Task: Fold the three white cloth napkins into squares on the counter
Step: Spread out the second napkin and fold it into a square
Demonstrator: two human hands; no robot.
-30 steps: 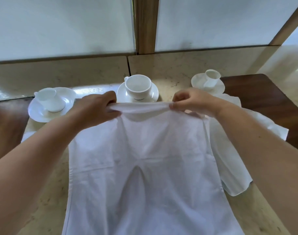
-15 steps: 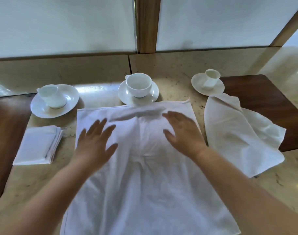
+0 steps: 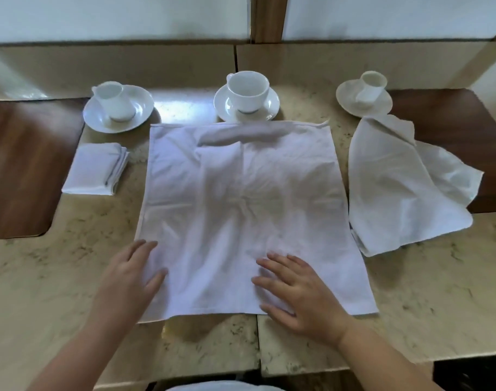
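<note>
Both hands slid from the cloth's far half back to its near edge. Left hand (image 3: 131, 273) and right hand (image 3: 299, 292) lie flat, fingers straight, gripping nothing, on the large white cloth napkin (image 3: 246, 210) spread open mid beige stone counter (image 3: 427, 292). Small folded white napkin square (image 3: 97, 169) at left; crumpled white napkin (image 3: 402, 187) at right.

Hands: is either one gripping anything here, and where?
Nothing is gripped. Both the left hand and right hand lie flat on the spread napkin near its front edge.
</note>
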